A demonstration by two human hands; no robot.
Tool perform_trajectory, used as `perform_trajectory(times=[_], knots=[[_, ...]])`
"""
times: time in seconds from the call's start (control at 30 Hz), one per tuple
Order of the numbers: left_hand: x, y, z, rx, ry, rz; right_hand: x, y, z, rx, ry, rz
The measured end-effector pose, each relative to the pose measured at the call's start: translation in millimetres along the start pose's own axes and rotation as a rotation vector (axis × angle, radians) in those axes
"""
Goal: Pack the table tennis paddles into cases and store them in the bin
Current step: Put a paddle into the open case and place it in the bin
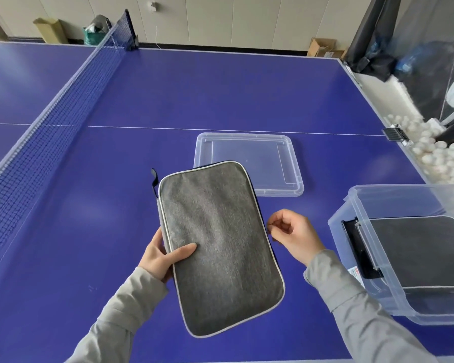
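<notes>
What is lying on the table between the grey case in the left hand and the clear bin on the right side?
In the head view, only the right hand is between the grey case and the clear bin. It hovers beside the case's edge, over bare blue table.

Heathered grey case (218, 247) with pale silver piping; deep blue counter (220, 90) with thin white lines; dark blue mesh net (50, 121); clear bin (378, 305); clear lid (249, 163); white balls (440, 158)
</notes>
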State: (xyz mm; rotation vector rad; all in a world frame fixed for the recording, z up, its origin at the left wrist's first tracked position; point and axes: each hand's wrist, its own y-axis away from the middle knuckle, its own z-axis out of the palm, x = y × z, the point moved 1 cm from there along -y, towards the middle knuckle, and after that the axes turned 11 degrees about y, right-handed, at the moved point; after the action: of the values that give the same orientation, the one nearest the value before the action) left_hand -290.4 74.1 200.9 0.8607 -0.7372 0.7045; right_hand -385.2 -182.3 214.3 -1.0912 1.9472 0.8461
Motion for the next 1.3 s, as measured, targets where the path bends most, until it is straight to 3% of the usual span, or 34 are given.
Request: perform_trajectory(times=[0.33, 0.57, 0.83, 1.03, 1.3], knots=[[13.1, 1.2, -5.5, -0.117, -0.142, 0.045, -20.5, -4.4, -5.4, 0.066, -0.092, -0.001], [30.7, 1.5, -9.2, -0.262, -0.395, 0.07, -44.4, -19.9, -26.8, 0.192, -0.156, -0.064], [47.2, -5.6, -11.2, -0.283, -0.998, 0.2, -57.4, -22.2, -18.0, 0.109, 0.11, -0.205], [49.5, -13.6, 0.3, -0.298, -1.359, 0.197, -73.8, -19.3, 0.1, 0.118, 0.13, -0.33], [50.5, -16.8, 9.4, -0.301, -1.558, 0.18, -91.6, -14.1, 15.0, 0.159, 0.341, -0.574]])
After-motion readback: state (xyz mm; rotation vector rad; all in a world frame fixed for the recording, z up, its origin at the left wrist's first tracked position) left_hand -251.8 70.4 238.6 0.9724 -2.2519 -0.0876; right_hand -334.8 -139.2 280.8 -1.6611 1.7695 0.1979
